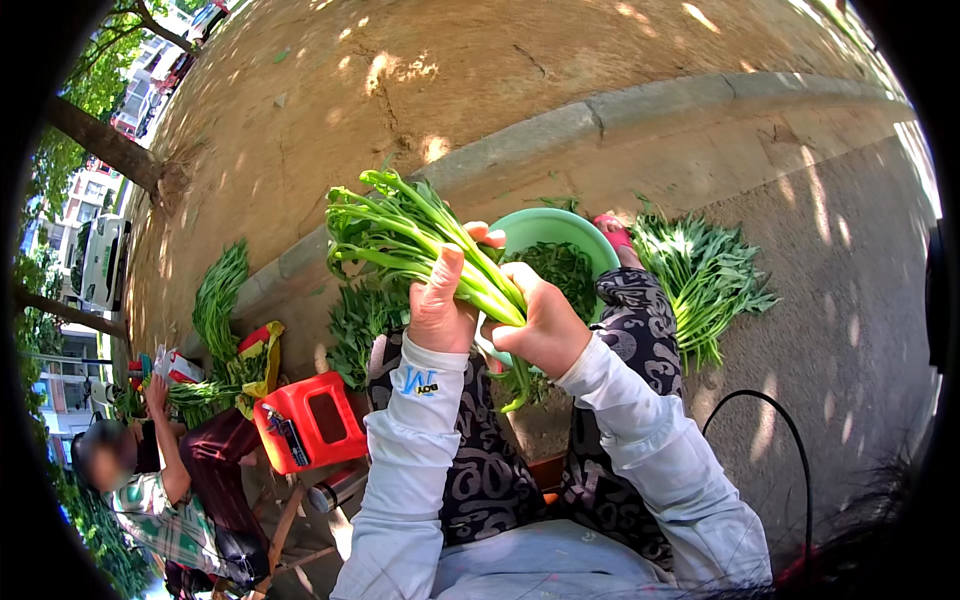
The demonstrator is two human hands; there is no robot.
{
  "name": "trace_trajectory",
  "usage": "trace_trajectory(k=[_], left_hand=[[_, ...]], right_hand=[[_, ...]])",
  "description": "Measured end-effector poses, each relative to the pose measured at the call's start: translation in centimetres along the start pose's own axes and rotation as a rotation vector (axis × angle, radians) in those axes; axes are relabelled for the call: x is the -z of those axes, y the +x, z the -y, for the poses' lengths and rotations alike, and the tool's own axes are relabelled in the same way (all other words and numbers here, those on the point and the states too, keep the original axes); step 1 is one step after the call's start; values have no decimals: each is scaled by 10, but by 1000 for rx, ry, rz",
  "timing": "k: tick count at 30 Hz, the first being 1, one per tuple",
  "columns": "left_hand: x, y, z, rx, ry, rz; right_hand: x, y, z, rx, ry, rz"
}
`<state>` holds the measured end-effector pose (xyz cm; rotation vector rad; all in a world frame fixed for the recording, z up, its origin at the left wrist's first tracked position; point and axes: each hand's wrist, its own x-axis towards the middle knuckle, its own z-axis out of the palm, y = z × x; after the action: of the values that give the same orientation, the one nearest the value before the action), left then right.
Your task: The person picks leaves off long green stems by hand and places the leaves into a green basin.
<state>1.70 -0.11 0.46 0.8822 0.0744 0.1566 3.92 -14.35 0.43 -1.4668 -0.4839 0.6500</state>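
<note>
Above my knees I hold a bunch of long green leafy-vegetable stalks (395,230) slantwise. My left hand (440,310) is closed around its middle, thumb up along the stalks. My right hand (548,320) is closed on the lower ends at the right, its fingers partly hidden behind the stalks. One loose stalk (517,385) hangs down below my hands. Just beyond them stands a light green basin (550,218) with dark green leaves (560,270) inside; the hands and the bunch cover part of it.
Leafy stalks (700,280) lie by my right foot, with more greens (360,325) by my left knee. At left are a red plastic container (310,420), a yellow bag (262,355) and a seated person (170,490) handling greens. A curb (560,130) runs behind.
</note>
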Motion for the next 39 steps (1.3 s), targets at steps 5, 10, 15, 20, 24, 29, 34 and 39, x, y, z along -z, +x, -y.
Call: trace_trajectory(k=[5,10,15,20,24,29,34,39], left_hand=[[-12,3,-2,82,-35,72],[-9,-1,-1,191,133,36],[-12,-2,3,241,57,-17],[-9,-5,1,255,73,-40],[-11,-2,8,281,68,-36],[-12,-2,10,302,42,-47],[-11,-2,9,298,51,-33],[-9,-4,8,301,39,-42]], right_hand=[[31,2,16,44,470,-10],[93,-2,24,146,429,-366],[171,-30,16,216,-44,-846],[209,-56,-54,67,-663,-1180],[224,-103,-157,-153,-1127,-1126],[206,-150,-233,-602,-1305,-782],[206,-168,-261,-672,-1333,-792],[209,-177,-268,-750,-1357,-860]])
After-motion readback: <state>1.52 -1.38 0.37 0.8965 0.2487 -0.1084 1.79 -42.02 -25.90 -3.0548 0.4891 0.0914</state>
